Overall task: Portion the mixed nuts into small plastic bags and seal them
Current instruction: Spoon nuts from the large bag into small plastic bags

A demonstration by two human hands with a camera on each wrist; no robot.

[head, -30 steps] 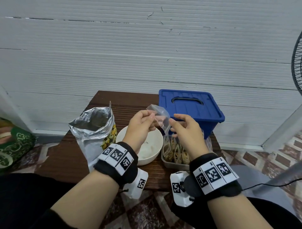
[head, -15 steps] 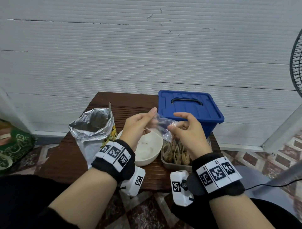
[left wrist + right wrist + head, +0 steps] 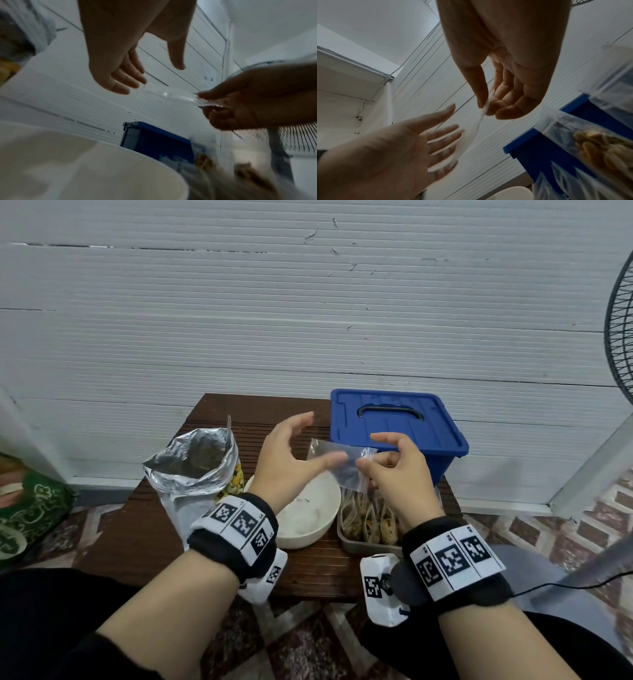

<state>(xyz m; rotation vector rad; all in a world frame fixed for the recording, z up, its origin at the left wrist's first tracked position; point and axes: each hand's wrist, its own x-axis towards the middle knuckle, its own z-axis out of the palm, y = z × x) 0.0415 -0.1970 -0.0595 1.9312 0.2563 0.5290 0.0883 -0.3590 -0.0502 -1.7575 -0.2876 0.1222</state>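
Observation:
A small empty clear plastic bag (image 3: 346,474) hangs in the air over the white bowl (image 3: 308,518). My right hand (image 3: 368,474) pinches its right end between thumb and fingers, which the right wrist view (image 3: 485,105) shows clearly. My left hand (image 3: 298,446) is spread, fingers straight, right beside the bag's left end; its fingers (image 3: 443,136) show through the film. An open foil bag of mixed nuts (image 3: 195,463) stands at the left of the brown table (image 3: 137,535). Filled small bags (image 3: 370,525) stand in a clear tray under my right wrist.
A blue lidded box (image 3: 394,422) stands at the table's back right, close behind the hands. A white panelled wall runs behind. A fan (image 3: 620,337) is at the far right and green fabric (image 3: 27,515) on the floor at left.
My left hand has let go of the bag and spread its fingers. The bag, earlier held bunched between both hands, now stretches out flat from the right hand's pinch.

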